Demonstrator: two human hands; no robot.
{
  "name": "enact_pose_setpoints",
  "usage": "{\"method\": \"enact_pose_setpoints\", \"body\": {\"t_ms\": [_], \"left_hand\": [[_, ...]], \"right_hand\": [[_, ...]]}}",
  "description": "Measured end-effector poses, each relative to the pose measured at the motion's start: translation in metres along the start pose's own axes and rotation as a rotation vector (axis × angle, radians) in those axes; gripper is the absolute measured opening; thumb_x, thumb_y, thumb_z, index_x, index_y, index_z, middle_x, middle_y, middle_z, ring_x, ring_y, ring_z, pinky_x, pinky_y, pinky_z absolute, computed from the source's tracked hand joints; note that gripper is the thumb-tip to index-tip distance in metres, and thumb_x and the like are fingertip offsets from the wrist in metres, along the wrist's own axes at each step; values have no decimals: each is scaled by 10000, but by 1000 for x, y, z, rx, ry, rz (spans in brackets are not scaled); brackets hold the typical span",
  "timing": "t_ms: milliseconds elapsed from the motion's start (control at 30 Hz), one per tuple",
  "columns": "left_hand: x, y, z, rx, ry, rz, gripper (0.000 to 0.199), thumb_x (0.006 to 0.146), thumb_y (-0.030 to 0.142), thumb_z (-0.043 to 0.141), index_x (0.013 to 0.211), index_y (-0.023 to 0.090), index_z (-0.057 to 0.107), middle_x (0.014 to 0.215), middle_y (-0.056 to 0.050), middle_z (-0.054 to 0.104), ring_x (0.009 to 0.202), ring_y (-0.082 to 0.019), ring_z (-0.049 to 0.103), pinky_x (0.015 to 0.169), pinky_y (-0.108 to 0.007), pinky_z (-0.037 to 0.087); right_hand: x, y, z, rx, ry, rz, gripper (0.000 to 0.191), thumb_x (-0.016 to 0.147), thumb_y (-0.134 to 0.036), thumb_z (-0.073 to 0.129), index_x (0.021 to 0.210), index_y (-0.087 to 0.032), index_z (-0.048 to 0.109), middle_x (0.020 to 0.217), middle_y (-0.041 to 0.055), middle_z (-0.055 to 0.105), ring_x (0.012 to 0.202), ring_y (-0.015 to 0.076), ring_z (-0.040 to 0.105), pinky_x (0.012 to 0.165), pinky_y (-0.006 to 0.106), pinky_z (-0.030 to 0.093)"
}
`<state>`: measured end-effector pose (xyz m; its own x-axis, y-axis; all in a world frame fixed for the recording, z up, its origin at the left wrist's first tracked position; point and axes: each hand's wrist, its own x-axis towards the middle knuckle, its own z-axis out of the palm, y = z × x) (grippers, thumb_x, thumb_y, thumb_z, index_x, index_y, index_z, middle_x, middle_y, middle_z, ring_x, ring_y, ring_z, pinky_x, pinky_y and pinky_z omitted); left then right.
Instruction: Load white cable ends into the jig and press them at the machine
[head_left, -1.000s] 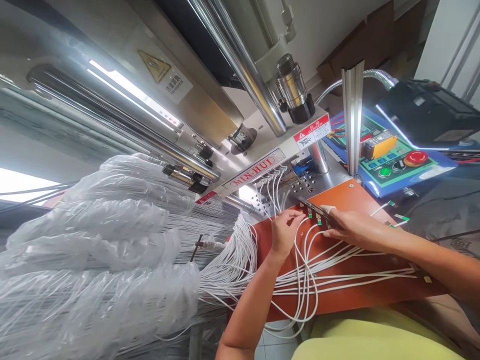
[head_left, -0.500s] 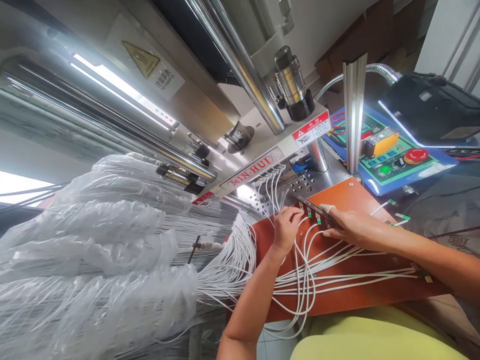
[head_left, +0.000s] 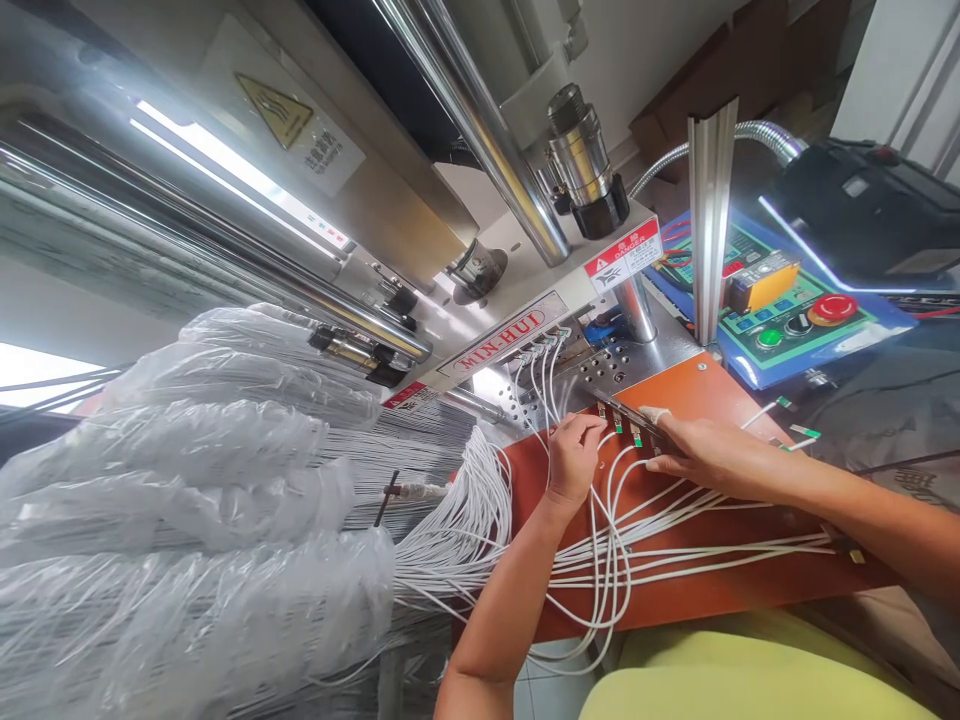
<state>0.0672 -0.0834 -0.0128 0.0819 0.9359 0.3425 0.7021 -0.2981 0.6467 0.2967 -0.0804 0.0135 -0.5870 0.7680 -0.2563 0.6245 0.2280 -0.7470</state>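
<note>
My left hand (head_left: 574,458) is closed in a pinch at the end of a white cable, beside a small connector (head_left: 601,411). In my right hand (head_left: 694,452) are slim metal tweezers (head_left: 631,413), their tips pointing left towards that connector. White covering wraps one of my right fingertips. Between the hands, small green-and-metal connectors (head_left: 637,437) on cable ends lie in a row on the orange-brown board (head_left: 720,395). White cables (head_left: 616,520) loop below both hands. Whether the tweezers touch a connector I cannot tell.
Ahead stands a press with a MIN-HUI plate (head_left: 501,340) and several cables (head_left: 551,375) running into it. A control box (head_left: 795,335) with a red button is at right. Plastic-wrapped cable bundles (head_left: 225,560) fill the left. A metal post (head_left: 711,220) rises behind the board.
</note>
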Motion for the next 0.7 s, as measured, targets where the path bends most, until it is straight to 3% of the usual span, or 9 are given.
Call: {"method": "enact_pose_setpoints", "body": {"t_ms": [267,500,600,700], "left_hand": [[1,1,0,0,11,8,148,865,143,584,814,203,709,800,-17,701,766,-140,650,781,-278,506],[7,0,4,-19,25,-25,129,846,127,608,812,202,708,782,-16,688,771,-141,636,771,-265,501],[9,3,1,43,8,-2,103,804,117,666,769,207,701,781,-10,686,824,-156,603,810,-286,478],[11,5,-2,107,-23,19,89,753,124,732,733,200,690,811,-8,683,867,-161,564,846,-296,447]], "right_hand": [[-3,-3,-2,-10,-1,-1,304,908,-536,443,959,-245,372,947,75,644,850,260,639,694,327,443],[1,1,5,-53,38,-19,336,909,-491,476,1112,-227,427,966,101,674,885,278,661,683,324,439],[3,0,13,-213,82,-27,355,924,-421,490,1174,-176,436,914,119,686,830,271,674,640,311,416],[4,-3,24,-506,146,16,510,907,-392,566,1300,-101,421,791,119,690,702,271,674,528,290,326]]}}
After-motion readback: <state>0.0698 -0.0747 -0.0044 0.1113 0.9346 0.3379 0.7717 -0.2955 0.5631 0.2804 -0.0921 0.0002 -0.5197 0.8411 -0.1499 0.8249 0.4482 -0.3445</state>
